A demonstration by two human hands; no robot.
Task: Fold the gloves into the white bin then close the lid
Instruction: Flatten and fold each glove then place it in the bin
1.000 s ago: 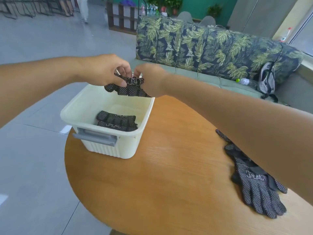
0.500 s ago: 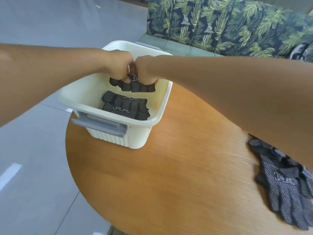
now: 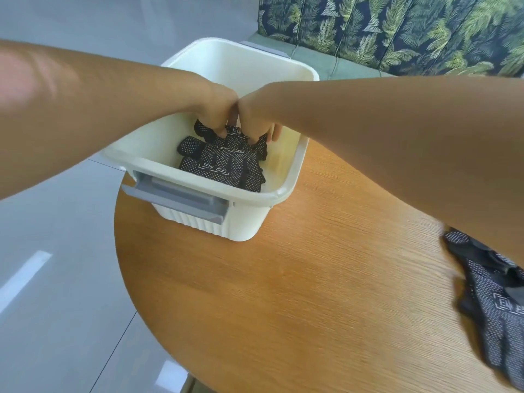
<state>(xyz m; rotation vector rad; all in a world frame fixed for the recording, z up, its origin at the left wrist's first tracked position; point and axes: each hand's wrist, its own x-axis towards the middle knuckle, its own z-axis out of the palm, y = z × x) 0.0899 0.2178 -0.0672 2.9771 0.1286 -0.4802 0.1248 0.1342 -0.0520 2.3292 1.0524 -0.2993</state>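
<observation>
Putting a folded glove [image 3: 232, 140] down inside the bin [image 3: 286, 191], the left hand [image 3: 215, 109] and right hand [image 3: 256, 114] pinch it together. I think letting go comes next, then reaching for the gloves [image 3: 493, 302] lying well off to the right hand's side.

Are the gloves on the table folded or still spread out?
Spread out: the gloves lie loose and unfolded on the table, fingers extended, outside the white bin.

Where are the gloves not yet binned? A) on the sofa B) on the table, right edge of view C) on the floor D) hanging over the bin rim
B: loose gloves lie on the table at the right edge of view, apart from the bin, where both hands hold a folded glove.
</observation>
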